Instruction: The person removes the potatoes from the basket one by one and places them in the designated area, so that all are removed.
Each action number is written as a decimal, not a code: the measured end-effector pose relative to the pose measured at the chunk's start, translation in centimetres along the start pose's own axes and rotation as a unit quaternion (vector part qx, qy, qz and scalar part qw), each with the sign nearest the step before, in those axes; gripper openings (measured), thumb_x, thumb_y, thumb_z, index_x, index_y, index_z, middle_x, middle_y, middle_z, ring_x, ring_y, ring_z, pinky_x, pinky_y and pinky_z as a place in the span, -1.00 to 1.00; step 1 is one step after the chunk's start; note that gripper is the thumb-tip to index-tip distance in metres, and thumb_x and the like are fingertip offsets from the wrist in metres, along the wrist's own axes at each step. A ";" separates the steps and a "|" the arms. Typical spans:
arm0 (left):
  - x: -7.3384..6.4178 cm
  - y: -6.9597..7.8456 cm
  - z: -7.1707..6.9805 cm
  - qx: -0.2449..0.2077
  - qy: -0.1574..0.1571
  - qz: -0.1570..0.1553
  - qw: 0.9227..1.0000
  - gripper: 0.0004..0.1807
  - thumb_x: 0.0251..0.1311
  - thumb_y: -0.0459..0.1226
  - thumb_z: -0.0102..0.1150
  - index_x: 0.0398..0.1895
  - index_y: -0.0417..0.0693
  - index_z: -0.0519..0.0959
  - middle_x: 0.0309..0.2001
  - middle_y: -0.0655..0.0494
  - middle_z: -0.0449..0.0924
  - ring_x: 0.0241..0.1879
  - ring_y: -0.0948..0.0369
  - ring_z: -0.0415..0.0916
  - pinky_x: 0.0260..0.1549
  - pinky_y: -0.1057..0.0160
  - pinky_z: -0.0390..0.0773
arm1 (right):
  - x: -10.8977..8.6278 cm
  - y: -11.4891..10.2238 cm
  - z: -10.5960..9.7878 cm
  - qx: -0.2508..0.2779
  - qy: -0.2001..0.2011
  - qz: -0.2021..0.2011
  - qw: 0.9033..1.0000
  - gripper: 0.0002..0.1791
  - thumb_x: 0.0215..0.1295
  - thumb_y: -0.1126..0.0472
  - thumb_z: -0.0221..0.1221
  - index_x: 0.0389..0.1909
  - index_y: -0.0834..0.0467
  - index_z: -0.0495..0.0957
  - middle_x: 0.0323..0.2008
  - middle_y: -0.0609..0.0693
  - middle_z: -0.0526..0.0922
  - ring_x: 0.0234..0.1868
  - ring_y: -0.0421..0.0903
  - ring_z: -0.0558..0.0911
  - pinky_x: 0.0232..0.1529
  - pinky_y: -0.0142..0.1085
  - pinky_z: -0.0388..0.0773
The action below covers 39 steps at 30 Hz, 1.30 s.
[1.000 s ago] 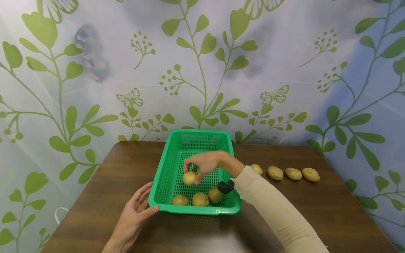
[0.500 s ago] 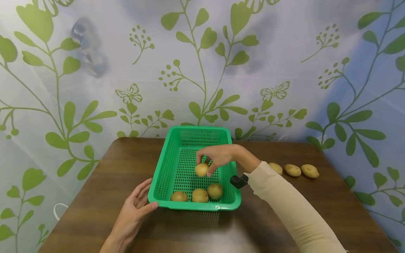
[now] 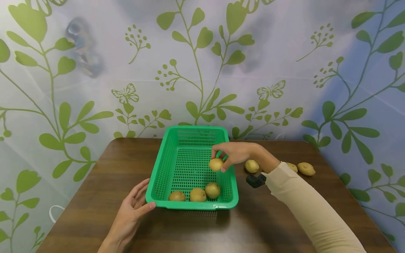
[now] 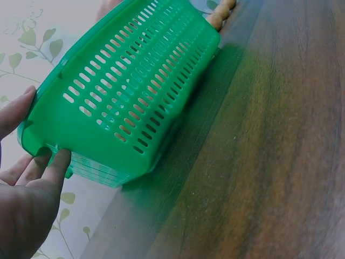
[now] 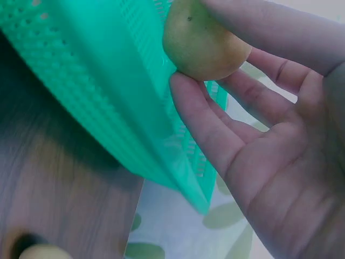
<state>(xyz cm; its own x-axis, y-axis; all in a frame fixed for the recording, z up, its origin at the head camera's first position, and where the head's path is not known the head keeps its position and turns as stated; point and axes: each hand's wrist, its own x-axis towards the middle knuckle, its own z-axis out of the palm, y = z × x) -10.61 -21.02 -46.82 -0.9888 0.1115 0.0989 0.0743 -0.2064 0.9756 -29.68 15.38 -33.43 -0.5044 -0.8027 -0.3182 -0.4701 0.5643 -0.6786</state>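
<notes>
A green slotted plastic basket (image 3: 193, 205) stands on the table, its near left corner held by my left hand (image 3: 129, 212). In the left wrist view, the thumb lies on the rim while the fingers (image 4: 56, 167) curl beneath it. My right hand (image 3: 235, 154) pinches a pale yellow potato (image 3: 216, 164) between thumb and fingertips, over the inside of the basket near its right wall. Up close, the right wrist view has this potato (image 5: 202, 43) beside the basket rim. Several browner potatoes (image 3: 197, 195) lie along the basket's near wall.
To the right of the basket, a row of potatoes (image 3: 251, 166) runs across the brown wooden table (image 3: 316, 200); the right forearm partly covers it. A leaf-patterned cloth (image 3: 202, 70) hangs behind the table. A white cord (image 3: 55, 213) shows at the table's left edge.
My right hand has carried the potato rightward and toward the back, from the basket's middle to near its right wall. The left hand keeps its place on the corner.
</notes>
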 end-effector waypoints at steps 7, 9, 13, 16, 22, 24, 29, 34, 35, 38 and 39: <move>0.0 0.2 -0.1 0.002 0.001 -0.001 1.000 -0.17 0.34 -0.56 0.21 0.60 -0.18 0.08 0.50 -0.23 0.17 0.42 0.12 0.35 0.22 0.20 0.50 | -2.0 1.2 -0.5 0.020 0.018 -0.004 1.000 -0.60 0.33 0.31 0.41 0.09 0.08 0.48 0.13 0.00 0.53 0.18 0.02 0.59 0.01 -0.11 0.63; 0.0 0.3 0.0 0.001 0.001 -0.002 1.000 -0.17 0.34 -0.56 0.21 0.60 -0.18 0.08 0.50 -0.24 0.17 0.42 0.13 0.35 0.22 0.20 0.50 | -2.5 1.5 -0.6 0.037 0.020 0.000 0.999 -0.60 0.33 0.30 0.40 0.10 0.09 0.47 0.11 0.03 0.53 0.13 0.01 0.63 -0.01 -0.09 0.63; -0.1 0.3 0.0 -0.001 0.002 -0.007 1.000 -0.17 0.34 -0.56 0.21 0.60 -0.19 0.08 0.50 -0.23 0.17 0.42 0.13 0.36 0.22 0.20 0.50 | -3.4 2.0 -0.6 0.055 0.023 0.000 0.998 -0.60 0.34 0.31 0.39 0.10 0.12 0.46 0.04 0.09 0.57 0.04 0.04 0.67 -0.05 -0.06 0.63; -0.1 0.3 0.1 -0.001 0.004 -0.010 1.000 -0.18 0.34 -0.56 0.21 0.60 -0.19 0.08 0.50 -0.23 0.18 0.42 0.13 0.36 0.21 0.20 0.51 | -4.1 2.4 -0.6 0.051 0.028 -0.006 0.998 -0.60 0.34 0.31 0.39 0.10 0.15 0.45 0.06 0.08 0.58 0.08 0.03 0.65 0.02 -0.05 0.61; -0.2 0.4 0.2 0.000 0.006 -0.011 1.000 -0.17 0.34 -0.55 0.22 0.60 -0.19 0.09 0.49 -0.22 0.19 0.42 0.12 0.36 0.21 0.20 0.51 | -6.0 3.4 -0.7 0.034 0.047 -0.014 0.998 -0.58 0.34 0.23 0.41 0.09 0.17 0.45 0.09 0.10 0.55 0.21 0.09 0.59 0.18 0.00 0.56; -0.2 0.4 0.2 -0.001 0.006 -0.010 1.000 -0.17 0.34 -0.55 0.22 0.60 -0.19 0.08 0.50 -0.22 0.19 0.42 0.13 0.36 0.21 0.20 0.51 | -6.7 3.8 -0.5 0.031 0.055 -0.009 0.998 -0.58 0.34 0.22 0.42 0.09 0.17 0.45 0.08 0.10 0.55 0.20 0.10 0.59 0.12 -0.02 0.58; -0.2 0.5 0.2 0.000 0.006 -0.010 1.000 -0.18 0.35 -0.55 0.21 0.61 -0.19 0.07 0.50 -0.22 0.17 0.42 0.15 0.35 0.21 0.20 0.51 | -8.2 4.9 0.1 0.041 0.071 -0.001 0.997 -0.59 0.35 0.27 0.40 0.08 0.20 0.43 0.02 0.12 0.55 0.08 0.07 0.63 0.01 -0.06 0.60; -0.2 0.3 0.2 -0.002 0.007 -0.011 1.000 -0.18 0.35 -0.56 0.21 0.61 -0.19 0.08 0.51 -0.22 0.18 0.42 0.16 0.36 0.21 0.20 0.51 | -9.5 6.5 1.1 0.060 0.080 -0.005 0.995 -0.59 0.34 0.33 0.38 0.09 0.23 0.41 -0.03 0.14 0.58 -0.03 0.08 0.65 -0.08 -0.13 0.60; -0.2 0.3 0.2 -0.002 0.007 -0.011 1.000 -0.18 0.35 -0.56 0.21 0.61 -0.19 0.08 0.51 -0.21 0.18 0.42 0.16 0.36 0.21 0.20 0.51 | -9.8 6.9 1.3 0.062 0.084 -0.004 0.995 -0.58 0.34 0.32 0.39 0.09 0.22 0.41 -0.02 0.14 0.58 -0.02 0.08 0.65 -0.11 -0.15 0.61; -0.1 0.1 0.1 0.000 0.007 -0.009 1.000 -0.17 0.35 -0.56 0.21 0.61 -0.19 0.08 0.51 -0.21 0.18 0.42 0.17 0.36 0.22 0.21 0.50 | -10.3 8.4 2.1 0.068 0.097 -0.008 0.993 -0.58 0.34 0.33 0.38 0.09 0.22 0.40 -0.04 0.13 0.59 -0.07 0.07 0.65 -0.14 -0.19 0.60; -0.1 0.1 0.1 0.000 0.007 -0.009 1.000 -0.17 0.34 -0.56 0.21 0.61 -0.19 0.08 0.51 -0.21 0.18 0.41 0.17 0.36 0.22 0.21 0.50 | -10.5 8.8 2.5 0.072 0.102 -0.007 0.992 -0.58 0.34 0.32 0.38 0.09 0.22 0.40 -0.05 0.12 0.60 -0.08 0.05 0.64 -0.14 -0.20 0.60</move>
<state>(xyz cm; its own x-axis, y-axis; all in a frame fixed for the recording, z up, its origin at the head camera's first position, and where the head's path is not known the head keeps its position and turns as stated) -10.54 -20.95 -46.74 -0.9917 0.1015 0.0792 0.0570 -0.2053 0.9770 -26.75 28.31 -37.69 -0.6416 -0.7465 -0.1762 -0.3784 0.5079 -0.7739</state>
